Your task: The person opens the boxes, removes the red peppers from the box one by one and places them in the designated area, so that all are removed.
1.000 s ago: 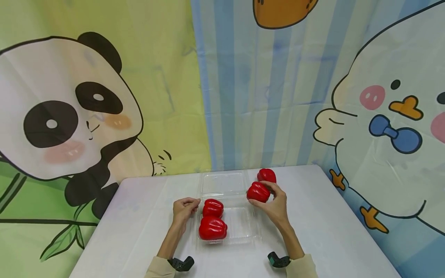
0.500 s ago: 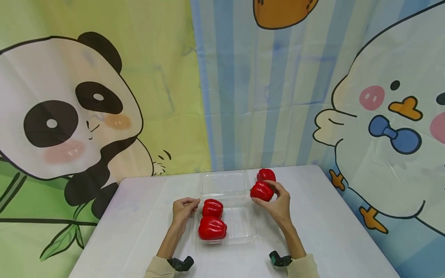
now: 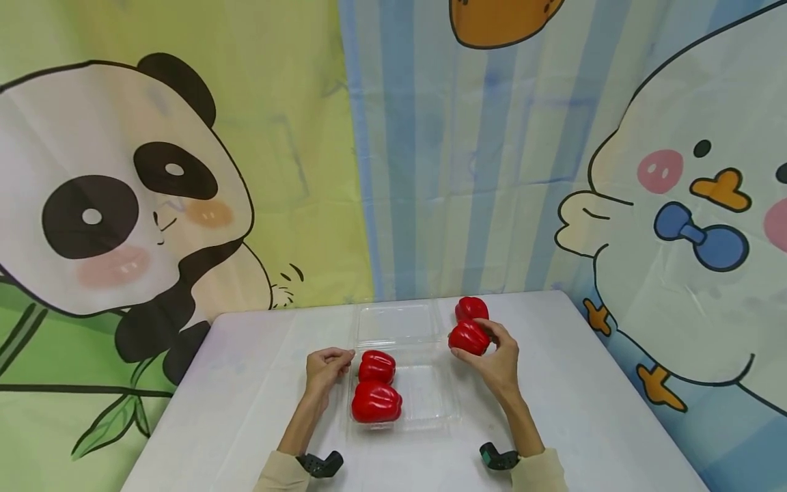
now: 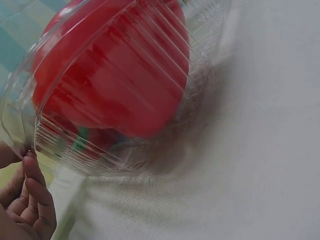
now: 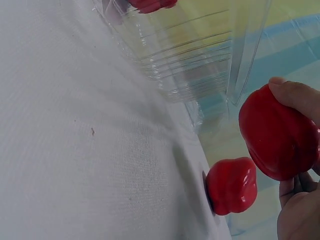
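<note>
My right hand (image 3: 501, 358) grips a red bell pepper (image 3: 468, 337) between thumb and fingers, just outside the right edge of a clear plastic clamshell box (image 3: 424, 393). In the right wrist view the held pepper (image 5: 280, 135) is raised off the table. My left hand (image 3: 327, 372) pinches the box's left rim; the left wrist view shows thumb and fingertips (image 4: 31, 162) on that clear edge. Inside the box's left side lie two red bell peppers, the nearer one (image 3: 376, 402) in front of the farther one (image 3: 377, 367).
Another red bell pepper (image 3: 471, 308) lies on the white table (image 3: 553, 410) toward the back, behind my right hand. The box's clear lid (image 3: 396, 324) lies folded back toward the rear edge. A printed cloth backdrop (image 3: 430, 171) hangs behind the table.
My right hand has moved a little to the right with the bell pepper, from over the box's right edge to outside it. My left hand has stayed on the box's rim.
</note>
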